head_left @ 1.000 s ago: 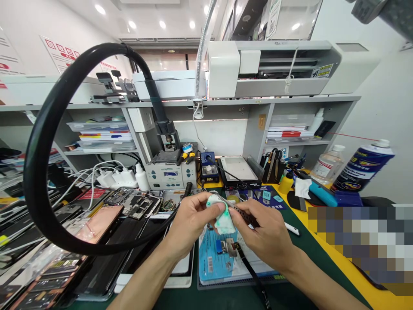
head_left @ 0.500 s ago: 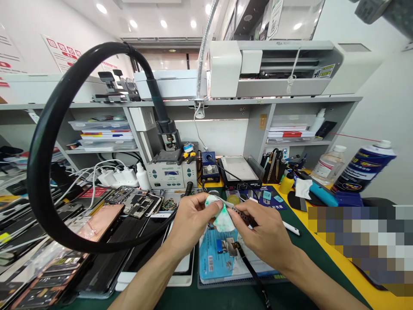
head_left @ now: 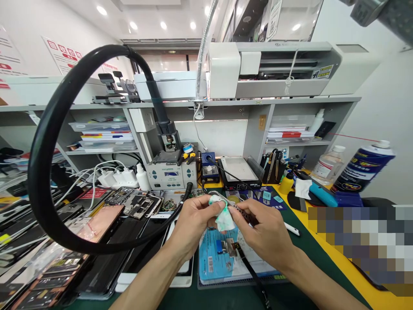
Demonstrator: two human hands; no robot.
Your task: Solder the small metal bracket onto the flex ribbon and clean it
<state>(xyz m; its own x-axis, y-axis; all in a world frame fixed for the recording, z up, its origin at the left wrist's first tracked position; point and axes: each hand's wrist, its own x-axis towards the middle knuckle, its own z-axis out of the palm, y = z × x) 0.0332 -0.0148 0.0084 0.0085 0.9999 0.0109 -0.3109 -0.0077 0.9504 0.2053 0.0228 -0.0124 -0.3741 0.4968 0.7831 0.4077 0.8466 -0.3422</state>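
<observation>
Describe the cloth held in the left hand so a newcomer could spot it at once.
From the big black hose looping over the picture's left side, look right to the left hand, above a blue sheet. The cloth is the small crumpled piece pinched there, next to the right hand. Green patches on white set it apart from the plain white scrap farther right.
</observation>
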